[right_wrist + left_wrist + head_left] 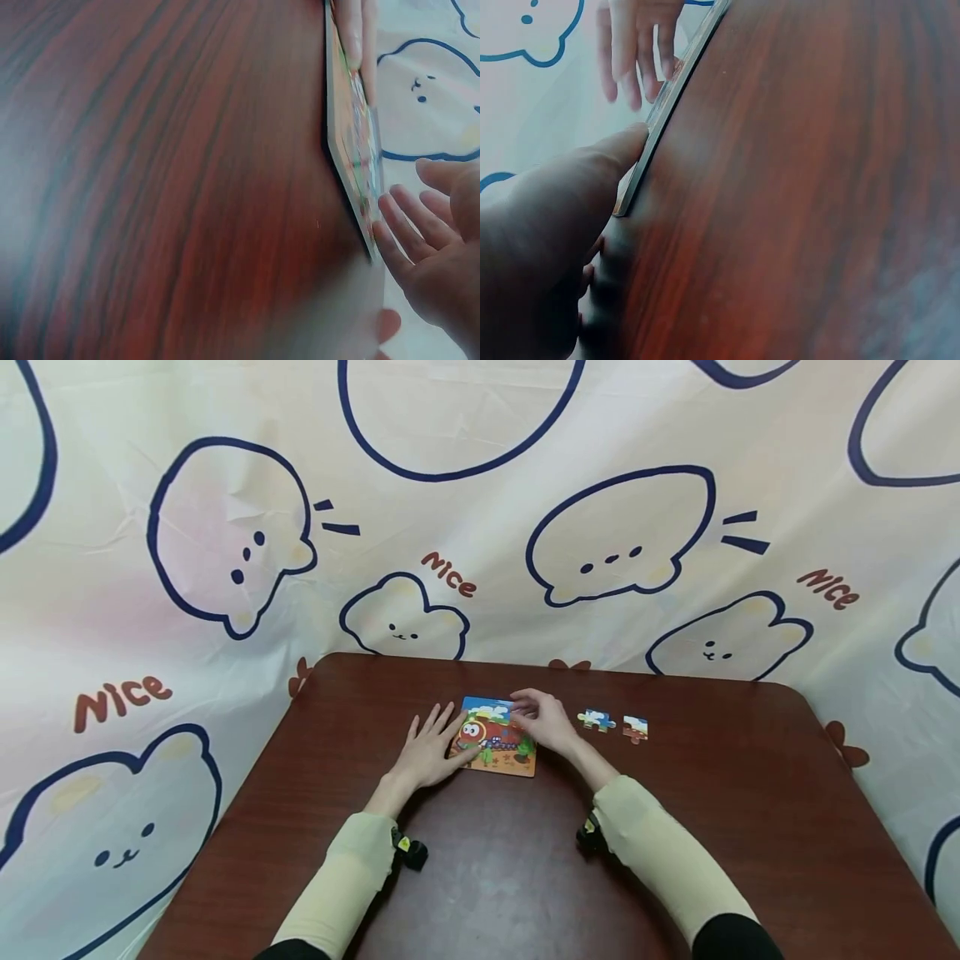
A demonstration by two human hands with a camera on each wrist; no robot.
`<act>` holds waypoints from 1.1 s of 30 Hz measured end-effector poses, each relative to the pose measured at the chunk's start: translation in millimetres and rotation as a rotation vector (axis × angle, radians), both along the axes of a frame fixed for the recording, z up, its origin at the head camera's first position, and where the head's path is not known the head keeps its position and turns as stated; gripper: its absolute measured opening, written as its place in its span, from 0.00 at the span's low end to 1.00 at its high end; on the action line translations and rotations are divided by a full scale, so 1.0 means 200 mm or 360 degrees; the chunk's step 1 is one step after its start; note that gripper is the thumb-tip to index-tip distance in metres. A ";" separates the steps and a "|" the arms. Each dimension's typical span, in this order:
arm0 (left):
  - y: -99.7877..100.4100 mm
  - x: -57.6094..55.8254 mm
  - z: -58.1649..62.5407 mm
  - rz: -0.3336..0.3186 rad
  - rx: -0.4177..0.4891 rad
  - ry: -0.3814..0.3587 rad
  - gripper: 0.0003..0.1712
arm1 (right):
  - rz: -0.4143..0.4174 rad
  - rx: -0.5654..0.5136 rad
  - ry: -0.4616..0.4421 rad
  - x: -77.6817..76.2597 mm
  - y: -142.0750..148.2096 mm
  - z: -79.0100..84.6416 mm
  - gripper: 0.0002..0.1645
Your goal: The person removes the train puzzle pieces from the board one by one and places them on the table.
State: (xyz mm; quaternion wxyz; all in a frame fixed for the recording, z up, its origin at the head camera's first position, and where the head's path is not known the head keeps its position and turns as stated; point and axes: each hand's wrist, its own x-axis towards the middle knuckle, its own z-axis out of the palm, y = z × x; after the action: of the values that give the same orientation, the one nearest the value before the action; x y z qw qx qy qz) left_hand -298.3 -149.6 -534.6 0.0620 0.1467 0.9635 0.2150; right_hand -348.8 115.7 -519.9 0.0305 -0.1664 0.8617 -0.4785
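A colourful jigsaw puzzle board (pixel 512 766) with a round cartoon figure lies flat on the table. My left hand (pixel 426 755) rests over its left edge with the fingers spread. In the left wrist view, the left thumb (pixel 619 150) touches the rim of the board. My right hand (pixel 549 725) is at the board's upper right corner, its fingers loosely bent over the sky part. Seen from the right wrist, the right hand (pixel 442 259) has fingertips right at the board's edge, and nothing shows between thumb and fingers.
Right of the right hand lie two loose puzzle pieces: a blue-and-white one (pixel 597 721) and a smaller one with a brown tab (pixel 636 727). The dark brown wooden table (pixel 480 877) ends at a patterned cloth (pixel 502 543) behind it.
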 end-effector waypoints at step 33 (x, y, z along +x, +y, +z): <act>0.01 0.00 -0.03 0.0018 -0.0049 0.0038 0.49 | 0.0017 -0.0143 -0.0381 -0.05 -0.20 -0.05 0.37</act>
State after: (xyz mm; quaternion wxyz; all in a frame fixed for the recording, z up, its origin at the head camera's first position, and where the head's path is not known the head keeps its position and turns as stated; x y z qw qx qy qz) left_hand -298.2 -147.5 -540.2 0.0514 0.1430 0.9682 0.1987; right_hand -359.3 75.2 -529.7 0.1282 -0.1140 0.8287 -0.5327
